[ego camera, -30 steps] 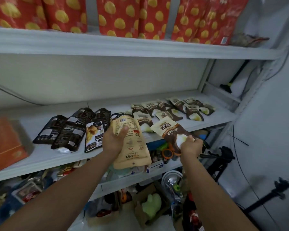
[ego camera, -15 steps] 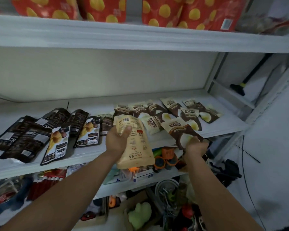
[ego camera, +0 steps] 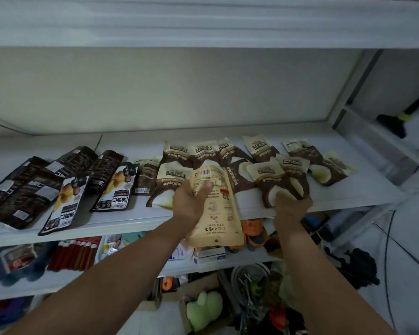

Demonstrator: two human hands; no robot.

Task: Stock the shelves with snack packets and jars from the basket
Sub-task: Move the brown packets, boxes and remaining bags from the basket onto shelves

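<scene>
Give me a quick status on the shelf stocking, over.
Left hand grips tan pouch, held over middle shelf front edge. Right hand grips brown packet, lying on that shelf. Other brown packets crowd the space behind the pouch.

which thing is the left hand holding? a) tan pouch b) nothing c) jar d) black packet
a: the left hand grips the tan pouch, thumb across its printed face, while the right hand holds a brown packet on the shelf.
</scene>
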